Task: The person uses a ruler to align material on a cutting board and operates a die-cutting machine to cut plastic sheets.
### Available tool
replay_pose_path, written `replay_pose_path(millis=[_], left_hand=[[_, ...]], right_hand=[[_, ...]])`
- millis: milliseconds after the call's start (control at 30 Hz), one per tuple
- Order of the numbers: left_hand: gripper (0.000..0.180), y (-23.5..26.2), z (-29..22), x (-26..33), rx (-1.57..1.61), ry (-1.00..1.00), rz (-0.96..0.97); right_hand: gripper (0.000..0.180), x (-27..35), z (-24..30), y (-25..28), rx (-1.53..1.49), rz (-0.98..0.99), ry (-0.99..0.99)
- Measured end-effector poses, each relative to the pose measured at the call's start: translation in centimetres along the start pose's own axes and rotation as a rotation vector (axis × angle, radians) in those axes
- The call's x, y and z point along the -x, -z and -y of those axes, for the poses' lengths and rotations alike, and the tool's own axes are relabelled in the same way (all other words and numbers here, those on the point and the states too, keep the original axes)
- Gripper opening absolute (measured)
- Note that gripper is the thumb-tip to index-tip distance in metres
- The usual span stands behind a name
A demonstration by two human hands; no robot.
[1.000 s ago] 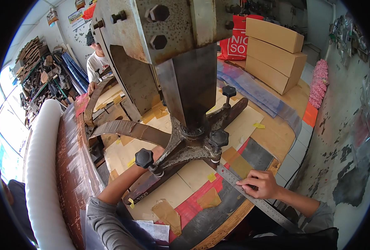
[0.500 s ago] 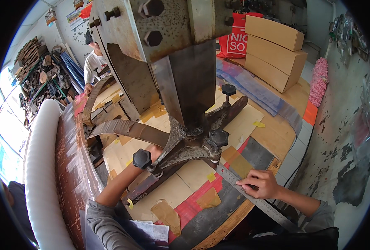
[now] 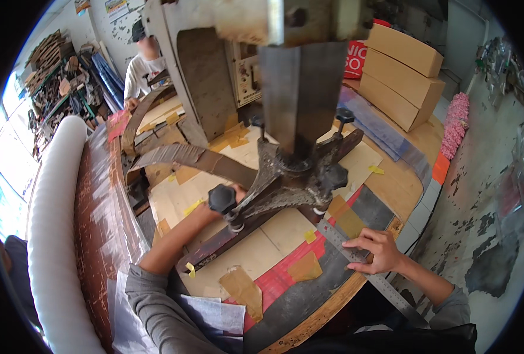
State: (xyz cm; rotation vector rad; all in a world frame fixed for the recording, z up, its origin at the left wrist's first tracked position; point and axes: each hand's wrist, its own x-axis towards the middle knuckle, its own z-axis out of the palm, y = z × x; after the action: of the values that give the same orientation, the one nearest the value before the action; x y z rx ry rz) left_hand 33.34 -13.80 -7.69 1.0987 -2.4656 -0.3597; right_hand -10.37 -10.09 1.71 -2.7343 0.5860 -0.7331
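My right hand [image 3: 380,251] grips a long steel ruler [image 3: 399,300], thumb on one edge and fingers over the other. The ruler slants across the table's right edge, its far end at the foot of the press's dark metal clamp frame [image 3: 282,192]. Behind this frame, my left forearm reaches in from the left. Only part of my left hand [image 3: 238,192] shows beside a black star knob [image 3: 221,199]; its fingers are hidden. Under the frame, a dark metal bar [image 3: 214,251] lies across a pale board [image 3: 238,268] with yellow tape bits.
A heavy press column [image 3: 300,94] rises mid-view. Red sheet [image 3: 276,280] and brown tape patches border the board. Cardboard boxes [image 3: 400,76] stand far right, a white roll [image 3: 58,236] at left. Curved brown straps [image 3: 197,159] arch behind the frame. Another person [image 3: 144,74] stands at the far left.
The whole view has shifted, so the press and table sit further right. My right hand keeps hold of the ruler, with its fingers slightly rearranged. My left hand remains behind the frame.
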Motion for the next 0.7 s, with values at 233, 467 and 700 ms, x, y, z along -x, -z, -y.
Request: replay_pose_path(millis=[233,467,700], left_hand=[[0.018,5.2,-7.7,-2.6,0.035,-0.132,-0.09],[0.028,4.7,-6.7,-2.2,-0.134,-0.218,-0.306],[0.04,4.1,-6.8,-2.0,-0.057,-0.171,-0.31]], right_hand=[[0.043,-0.9,2.1,0.2,0.007,0.092,-0.097],[0.041,-0.6,5.1,-1.1,0.14,0.037,-0.231],[0.038,-0.4,4.7,-1.6,0.174,0.121,-0.262]])
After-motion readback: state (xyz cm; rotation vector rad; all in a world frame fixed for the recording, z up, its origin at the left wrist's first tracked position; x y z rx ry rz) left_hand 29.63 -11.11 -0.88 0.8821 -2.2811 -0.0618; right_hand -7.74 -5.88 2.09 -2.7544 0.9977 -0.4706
